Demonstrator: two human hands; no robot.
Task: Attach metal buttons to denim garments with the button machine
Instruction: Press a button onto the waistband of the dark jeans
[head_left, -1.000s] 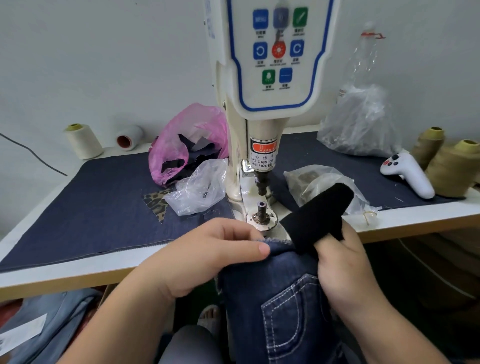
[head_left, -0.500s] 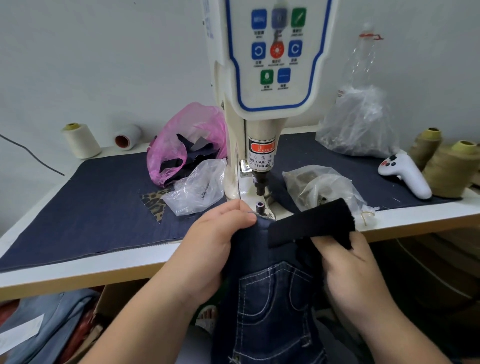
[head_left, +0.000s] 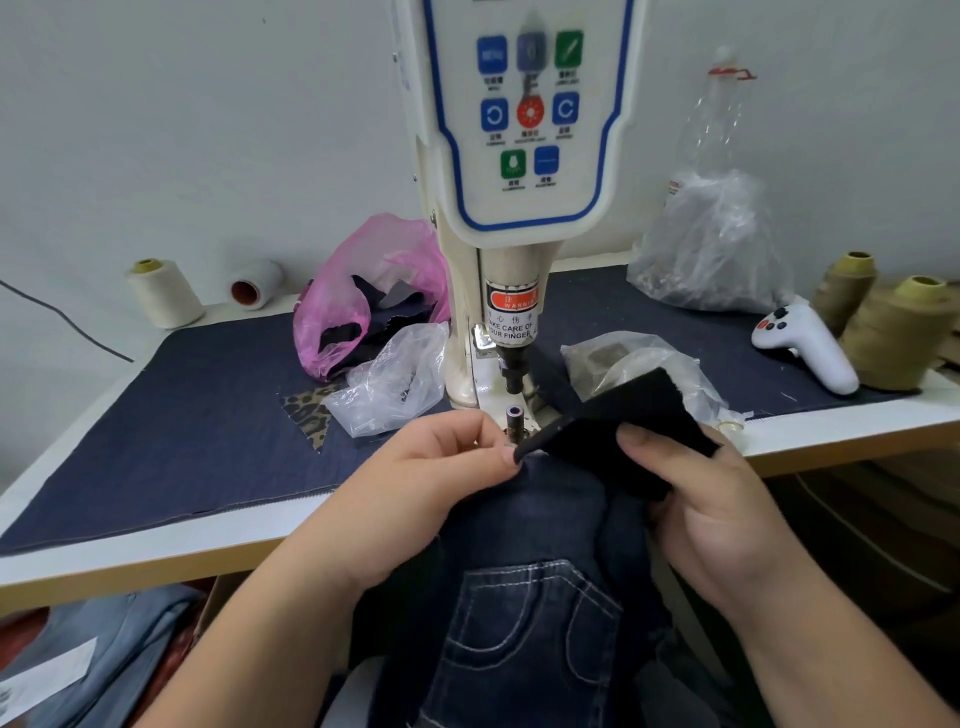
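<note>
Below the punch, the lower die is half hidden by fingers; left hand pinches the jeans edge; right hand grips black fabric.

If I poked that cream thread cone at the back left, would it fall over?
Probably not easily: the cream thread cone stands upright on its wider end, so it looks steady. A hard shove might tip it, and then it could roll, like the white spool lying beside it.

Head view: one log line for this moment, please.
stage: positioning | left hand: pinches denim garment edge by lower die | right hand: holds black fabric flap | button machine punch: raised
</note>
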